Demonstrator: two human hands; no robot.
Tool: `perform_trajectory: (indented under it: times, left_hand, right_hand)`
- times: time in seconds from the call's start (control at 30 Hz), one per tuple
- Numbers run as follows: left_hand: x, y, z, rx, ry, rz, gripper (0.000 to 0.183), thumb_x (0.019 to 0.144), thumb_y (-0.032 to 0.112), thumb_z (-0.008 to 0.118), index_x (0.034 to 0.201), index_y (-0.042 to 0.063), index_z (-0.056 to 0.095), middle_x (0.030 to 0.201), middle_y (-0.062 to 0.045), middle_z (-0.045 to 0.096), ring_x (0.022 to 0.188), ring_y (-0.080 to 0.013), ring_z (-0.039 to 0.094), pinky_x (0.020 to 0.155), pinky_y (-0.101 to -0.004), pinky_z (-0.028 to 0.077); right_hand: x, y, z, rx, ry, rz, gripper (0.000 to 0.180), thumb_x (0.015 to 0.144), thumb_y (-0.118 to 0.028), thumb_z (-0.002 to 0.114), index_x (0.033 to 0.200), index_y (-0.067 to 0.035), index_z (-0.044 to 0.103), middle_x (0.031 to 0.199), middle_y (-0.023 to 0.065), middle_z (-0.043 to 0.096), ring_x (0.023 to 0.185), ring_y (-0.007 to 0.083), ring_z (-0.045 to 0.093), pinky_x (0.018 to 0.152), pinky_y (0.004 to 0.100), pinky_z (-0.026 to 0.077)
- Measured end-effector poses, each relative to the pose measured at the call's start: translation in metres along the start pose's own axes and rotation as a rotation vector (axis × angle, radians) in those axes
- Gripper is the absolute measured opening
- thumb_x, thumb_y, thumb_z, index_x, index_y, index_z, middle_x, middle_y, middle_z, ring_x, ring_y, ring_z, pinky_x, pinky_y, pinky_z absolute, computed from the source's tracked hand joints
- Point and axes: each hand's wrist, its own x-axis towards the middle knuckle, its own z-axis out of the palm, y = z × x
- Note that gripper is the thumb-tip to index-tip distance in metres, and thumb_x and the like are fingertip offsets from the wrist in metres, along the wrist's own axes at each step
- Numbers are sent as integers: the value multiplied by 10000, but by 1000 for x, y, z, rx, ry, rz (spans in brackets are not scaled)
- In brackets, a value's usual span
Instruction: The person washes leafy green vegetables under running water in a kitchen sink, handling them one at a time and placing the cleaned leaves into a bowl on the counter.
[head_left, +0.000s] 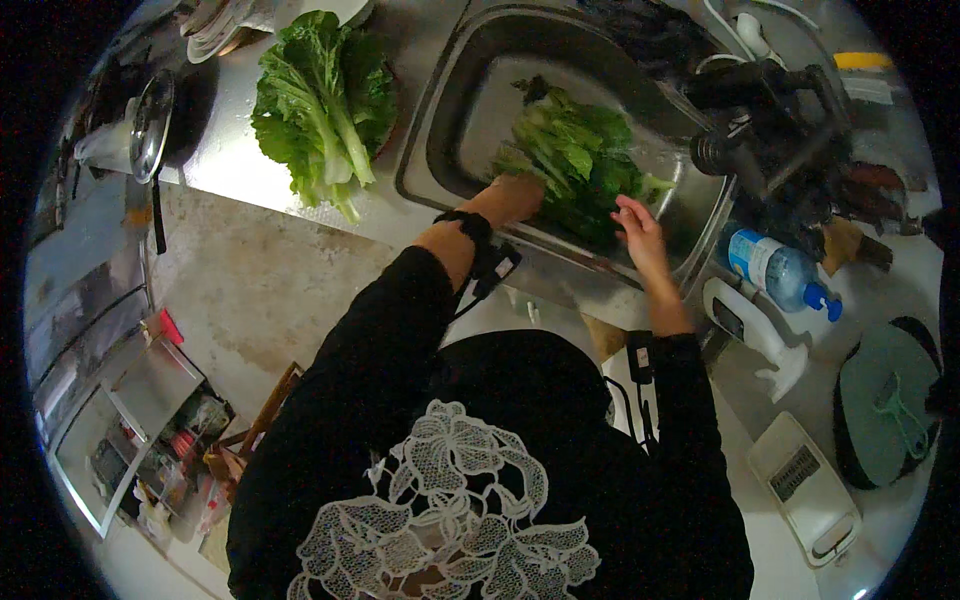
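Leafy greens (577, 150) lie in a heap in the stainless steel sink (480, 97). My left hand (517, 199) reaches over the sink's near edge to the lower left side of the heap; its fingers are hidden or blurred, so its grip does not show. At the right of the same heap is my right hand (637, 225), fingers bent, with thumb and fingertips close together by the leaves; whether it pinches anything is unclear. A bunch of large green leaves with pale stalks (326, 120) rests on the counter to the left of the sink.
Right of the sink lie a blue pump bottle (784, 270), a white spray-head device (757, 330), a white grater or slicer (806, 487) and a green oval board (885, 405). A glass pan lid (152, 127) stands at the counter's left; plates (217, 30) are stacked behind.
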Motion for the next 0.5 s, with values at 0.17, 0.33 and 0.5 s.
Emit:
perform_trajectory:
  times: [0.17, 0.33, 0.5]
  left_hand:
    - [25, 2, 9, -43, 5, 93, 229, 876, 153, 506, 960, -9, 644, 1030, -212, 609, 928, -328, 599, 774, -434, 482]
    - [0, 15, -56, -1017, 123, -146, 281, 897, 205, 523, 1061, 2, 627, 1114, -171, 605, 990, -269, 588, 852, -396, 474]
    - [-49, 55, -119, -1797, 305, -30, 310, 930, 197, 502, 1164, 3, 564, 1183, -80, 577, 1080, -242, 552, 947, -370, 443]
  right_hand:
    - [-8, 12, -6, -9, 9, -8, 332, 957, -269, 482, 1250, -120, 526, 1245, 21, 551, 1037, 150, 578, 755, 258, 452]
    - [-15, 6, -8, 85, -26, 39, 363, 958, -273, 481, 1279, -105, 494, 1260, 25, 539, 1066, 160, 563, 788, 270, 449]
    - [-13, -15, 25, 298, 27, -203, 468, 946, -266, 510, 1356, -84, 378, 1305, 39, 488, 1166, 145, 476, 887, 259, 387]
